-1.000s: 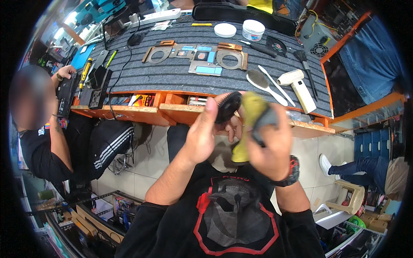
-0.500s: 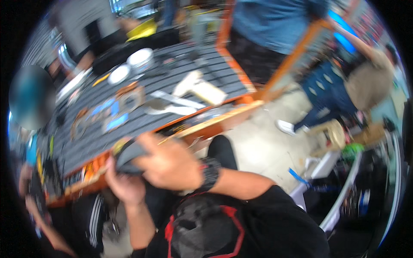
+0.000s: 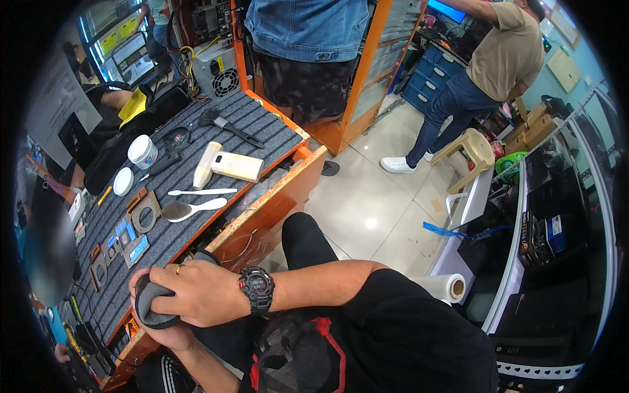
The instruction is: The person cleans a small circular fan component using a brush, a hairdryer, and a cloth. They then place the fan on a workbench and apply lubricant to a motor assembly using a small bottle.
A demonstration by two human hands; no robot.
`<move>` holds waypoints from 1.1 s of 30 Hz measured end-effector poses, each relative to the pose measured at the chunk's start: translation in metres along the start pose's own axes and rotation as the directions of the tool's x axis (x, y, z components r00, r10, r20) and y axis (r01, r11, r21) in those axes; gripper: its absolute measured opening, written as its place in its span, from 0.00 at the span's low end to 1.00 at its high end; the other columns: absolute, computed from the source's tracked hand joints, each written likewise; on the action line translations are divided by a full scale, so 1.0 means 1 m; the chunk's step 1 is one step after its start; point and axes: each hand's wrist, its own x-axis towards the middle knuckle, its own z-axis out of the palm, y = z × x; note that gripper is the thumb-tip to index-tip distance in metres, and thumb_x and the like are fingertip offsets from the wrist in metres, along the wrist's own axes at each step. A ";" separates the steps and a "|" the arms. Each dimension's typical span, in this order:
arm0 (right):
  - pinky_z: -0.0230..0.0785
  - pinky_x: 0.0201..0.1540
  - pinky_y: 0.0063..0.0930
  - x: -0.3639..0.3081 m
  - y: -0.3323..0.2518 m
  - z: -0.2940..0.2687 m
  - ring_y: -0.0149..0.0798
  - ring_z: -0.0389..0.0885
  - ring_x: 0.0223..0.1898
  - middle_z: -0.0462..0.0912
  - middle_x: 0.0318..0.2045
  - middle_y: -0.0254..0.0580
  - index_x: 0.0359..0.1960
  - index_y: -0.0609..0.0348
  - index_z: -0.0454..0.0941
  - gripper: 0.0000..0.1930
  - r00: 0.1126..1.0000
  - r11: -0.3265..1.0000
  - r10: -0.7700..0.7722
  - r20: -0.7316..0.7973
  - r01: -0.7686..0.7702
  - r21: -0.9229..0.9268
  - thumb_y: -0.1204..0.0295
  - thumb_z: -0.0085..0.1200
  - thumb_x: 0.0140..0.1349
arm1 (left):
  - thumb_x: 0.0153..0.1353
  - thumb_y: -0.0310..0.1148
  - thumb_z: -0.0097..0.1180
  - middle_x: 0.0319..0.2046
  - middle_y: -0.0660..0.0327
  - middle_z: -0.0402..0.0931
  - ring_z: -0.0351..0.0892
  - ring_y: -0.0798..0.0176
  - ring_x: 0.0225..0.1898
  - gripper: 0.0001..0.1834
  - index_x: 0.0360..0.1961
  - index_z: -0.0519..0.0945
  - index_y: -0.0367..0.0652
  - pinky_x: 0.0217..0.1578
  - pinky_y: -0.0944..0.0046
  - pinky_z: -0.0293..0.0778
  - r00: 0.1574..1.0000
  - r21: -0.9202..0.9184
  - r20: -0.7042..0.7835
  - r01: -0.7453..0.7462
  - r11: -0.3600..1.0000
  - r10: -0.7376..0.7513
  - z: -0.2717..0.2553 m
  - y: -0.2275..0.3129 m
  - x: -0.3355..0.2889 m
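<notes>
Close to the table's front edge, my left hand (image 3: 173, 336) is closed from below around a soft-looking dark grey and black piece (image 3: 154, 300). My right hand (image 3: 204, 292), with a ring and a wrist watch, lies over it and presses its curled fingers into the grey surface. What the piece is I cannot make out. Beyond my hands, a white-handled brush (image 3: 211, 204), a slim white toothbrush-like tool (image 3: 203, 192) and several small metal and blue parts (image 3: 128, 239) lie on the ribbed grey mat (image 3: 177, 147).
An orange wooden drawer (image 3: 278, 203) stands pulled out under the table edge. On the mat are a white tub (image 3: 142, 152), its lid (image 3: 123, 181), a cream handheld device (image 3: 229, 164) and a black brush (image 3: 229, 128). Two people stand beyond; a plastic stool (image 3: 468, 152) is at right.
The view has turned and become sharp; the table's things sit further left in it. Both hands still hold the grey piece, now lower and further left in view.
</notes>
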 end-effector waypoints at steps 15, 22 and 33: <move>0.71 0.42 0.48 -0.012 0.009 -0.007 0.63 0.77 0.41 0.75 0.40 0.56 0.49 0.66 0.67 0.20 0.920 0.818 0.354 0.171 -0.393 0.421 0.74 0.53 0.54 | 0.73 0.49 0.30 0.53 0.55 0.70 0.70 0.61 0.56 0.28 0.61 0.65 0.38 0.59 0.59 0.65 0.994 0.069 -0.004 -0.106 0.992 0.107 0.007 -0.008 -0.007; 0.73 0.41 0.45 -0.018 0.008 -0.003 0.60 0.80 0.37 0.75 0.42 0.55 0.50 0.67 0.72 0.21 0.937 0.860 0.330 0.116 -0.349 0.371 0.72 0.54 0.54 | 0.73 0.50 0.28 0.52 0.56 0.70 0.70 0.61 0.55 0.29 0.60 0.66 0.39 0.59 0.59 0.65 0.994 0.092 -0.062 -0.086 0.992 0.092 0.007 -0.013 -0.004; 0.77 0.31 0.36 -0.018 0.000 -0.011 0.46 0.83 0.32 0.76 0.50 0.47 0.43 0.51 0.81 0.21 0.966 0.993 0.045 0.256 -0.016 -0.114 0.73 0.64 0.42 | 0.75 0.48 0.24 0.38 0.55 0.75 0.73 0.65 0.40 0.29 0.51 0.72 0.35 0.45 0.65 0.70 0.998 -0.226 0.062 0.035 0.973 -0.022 0.011 0.003 0.004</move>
